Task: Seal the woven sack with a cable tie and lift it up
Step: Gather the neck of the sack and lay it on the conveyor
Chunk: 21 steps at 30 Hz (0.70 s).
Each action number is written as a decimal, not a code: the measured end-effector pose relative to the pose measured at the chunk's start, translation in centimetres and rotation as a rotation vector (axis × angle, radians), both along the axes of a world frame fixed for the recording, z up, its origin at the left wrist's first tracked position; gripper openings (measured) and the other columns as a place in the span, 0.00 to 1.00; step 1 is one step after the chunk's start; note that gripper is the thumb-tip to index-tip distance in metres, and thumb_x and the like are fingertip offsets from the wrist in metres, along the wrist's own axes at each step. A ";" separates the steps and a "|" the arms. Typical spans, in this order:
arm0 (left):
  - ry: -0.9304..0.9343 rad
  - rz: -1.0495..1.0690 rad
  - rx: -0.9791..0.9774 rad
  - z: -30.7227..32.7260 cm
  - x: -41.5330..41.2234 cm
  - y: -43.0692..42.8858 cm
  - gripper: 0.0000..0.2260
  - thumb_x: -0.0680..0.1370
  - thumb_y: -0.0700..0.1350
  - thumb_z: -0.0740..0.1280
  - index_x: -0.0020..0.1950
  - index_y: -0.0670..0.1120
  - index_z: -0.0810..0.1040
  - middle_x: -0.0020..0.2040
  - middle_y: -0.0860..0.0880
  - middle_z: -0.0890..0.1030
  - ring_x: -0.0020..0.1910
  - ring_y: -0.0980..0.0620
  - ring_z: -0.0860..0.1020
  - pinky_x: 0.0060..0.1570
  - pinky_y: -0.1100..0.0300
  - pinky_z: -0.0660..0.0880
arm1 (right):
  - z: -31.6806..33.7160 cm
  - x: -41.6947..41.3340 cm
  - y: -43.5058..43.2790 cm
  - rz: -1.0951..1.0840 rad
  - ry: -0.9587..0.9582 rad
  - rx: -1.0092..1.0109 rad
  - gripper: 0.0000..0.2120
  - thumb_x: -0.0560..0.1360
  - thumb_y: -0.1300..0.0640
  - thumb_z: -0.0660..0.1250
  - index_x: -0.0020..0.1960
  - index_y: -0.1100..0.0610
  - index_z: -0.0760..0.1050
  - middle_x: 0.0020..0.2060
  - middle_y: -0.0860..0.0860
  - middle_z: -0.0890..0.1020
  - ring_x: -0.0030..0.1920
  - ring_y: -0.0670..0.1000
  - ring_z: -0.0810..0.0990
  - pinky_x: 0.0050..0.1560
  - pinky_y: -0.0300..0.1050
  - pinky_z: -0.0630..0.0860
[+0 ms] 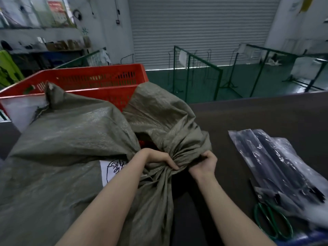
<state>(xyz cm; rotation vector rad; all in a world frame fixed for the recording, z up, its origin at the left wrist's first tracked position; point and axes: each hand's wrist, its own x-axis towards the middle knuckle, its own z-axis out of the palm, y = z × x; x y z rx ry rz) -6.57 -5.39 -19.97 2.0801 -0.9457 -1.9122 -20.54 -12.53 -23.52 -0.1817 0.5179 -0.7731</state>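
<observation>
A large grey-green woven sack (pixel 71 132) lies on the dark table, filling the left half of the view. Its mouth is bunched into a gathered neck (pixel 179 157) near the middle. My left hand (pixel 159 159) grips the left side of that neck, fingers curled into the folds. My right hand (pixel 204 163) clutches the right side of the same bunch. A clear plastic bag of black cable ties (pixel 276 162) lies on the table to the right, away from both hands. A white label with handwriting (pixel 111 170) shows on the sack by my left forearm.
Green-handled scissors (pixel 271 219) lie at the lower right beside the tie bag. A red plastic crate (pixel 92 84) stands behind the sack. Beyond the dark table (pixel 257 112) are green metal frames (pixel 200 73), a green floor and a closed roller shutter.
</observation>
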 end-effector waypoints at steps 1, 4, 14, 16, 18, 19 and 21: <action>0.008 -0.006 -0.005 0.0 0.0 0.0 0.08 0.76 0.47 0.65 0.52 0.44 0.78 0.47 0.47 0.83 0.47 0.50 0.79 0.58 0.56 0.73 | 0.5 -0.1 -0.7 -0.005 0.017 -0.063 0.08 0.51 0.62 0.55 0.27 0.58 0.73 0.29 0.54 0.77 0.37 0.56 0.72 0.52 0.49 0.71; -0.073 -0.053 -0.071 0.0 -0.2 -0.2 0.17 0.76 0.46 0.68 0.63 0.46 0.73 0.60 0.47 0.77 0.54 0.50 0.77 0.61 0.56 0.72 | 1.1 -0.7 -2.7 0.014 0.220 -0.341 0.07 0.45 0.66 0.57 0.21 0.56 0.68 0.22 0.49 0.72 0.29 0.51 0.69 0.34 0.41 0.66; -0.380 -0.309 0.080 -3.7 -3.3 -2.6 0.26 0.74 0.42 0.67 0.71 0.40 0.67 0.70 0.43 0.71 0.67 0.40 0.71 0.66 0.55 0.69 | -4.2 -6.3 -2.7 1.153 1.330 -0.505 0.13 0.77 0.58 0.52 0.37 0.57 0.69 0.32 0.51 0.78 0.32 0.48 0.73 0.31 0.38 0.60; -0.424 -0.286 0.100 -3.9 -3.3 -2.6 0.25 0.74 0.41 0.67 0.70 0.39 0.68 0.68 0.41 0.72 0.66 0.40 0.72 0.65 0.54 0.71 | -3.0 -6.2 -2.8 1.356 1.406 -0.661 0.17 0.79 0.59 0.49 0.37 0.58 0.71 0.24 0.48 0.81 0.30 0.45 0.77 0.30 0.35 0.64; -0.494 -0.279 0.098 -4.3 -3.1 -2.5 0.27 0.71 0.43 0.69 0.69 0.40 0.69 0.68 0.42 0.73 0.64 0.41 0.74 0.64 0.53 0.72 | -0.8 -5.2 -2.7 1.098 1.546 -0.903 0.15 0.78 0.58 0.53 0.41 0.62 0.75 0.27 0.50 0.83 0.37 0.50 0.82 0.36 0.38 0.74; -0.533 -0.283 0.094 -4.4 -3.2 -2.5 0.27 0.70 0.45 0.70 0.69 0.41 0.70 0.67 0.43 0.73 0.63 0.42 0.74 0.64 0.53 0.73 | 0.2 -4.5 -2.8 0.831 1.631 -1.032 0.14 0.76 0.55 0.55 0.47 0.63 0.77 0.37 0.53 0.84 0.47 0.54 0.82 0.43 0.42 0.75; -0.630 -0.346 0.079 -4.9 -3.4 -2.5 0.28 0.69 0.47 0.70 0.69 0.43 0.70 0.68 0.44 0.73 0.63 0.43 0.74 0.63 0.52 0.73 | 1.7 -2.4 -2.2 0.357 1.672 -1.257 0.16 0.75 0.53 0.57 0.51 0.62 0.78 0.51 0.58 0.81 0.55 0.59 0.78 0.49 0.46 0.72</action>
